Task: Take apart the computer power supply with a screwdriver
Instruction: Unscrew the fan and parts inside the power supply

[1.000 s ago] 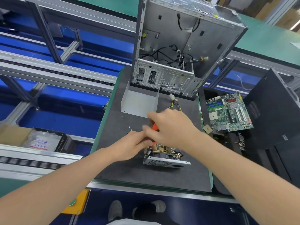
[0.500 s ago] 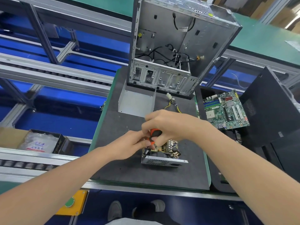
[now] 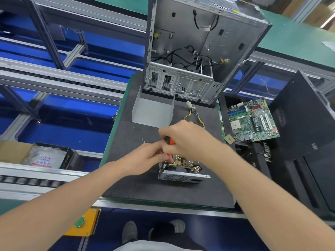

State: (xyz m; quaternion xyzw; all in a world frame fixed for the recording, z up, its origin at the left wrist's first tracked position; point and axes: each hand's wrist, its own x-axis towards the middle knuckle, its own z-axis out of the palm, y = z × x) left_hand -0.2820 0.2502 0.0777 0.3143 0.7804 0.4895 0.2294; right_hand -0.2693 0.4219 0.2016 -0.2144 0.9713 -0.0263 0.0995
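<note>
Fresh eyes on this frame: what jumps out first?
Both hands at centre: the right hand grips an orange-handled screwdriver over the opened power supply on the dark mat, the left hand pinching the tool's lower end. Behind stands a gutted computer case; a green motherboard lies to the right.

power supply [image 3: 183, 175]: bare perforated metal | mat [image 3: 145, 189]: matt grey, rough

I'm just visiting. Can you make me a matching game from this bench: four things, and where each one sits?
Things: 1 screwdriver; 2 motherboard; 3 computer case; 4 power supply.
Places: A upright at the far end of the mat; B right of the mat; C gripped in the right hand; D on the mat, nearest the person.
Pairs: 1-C, 2-B, 3-A, 4-D.
</note>
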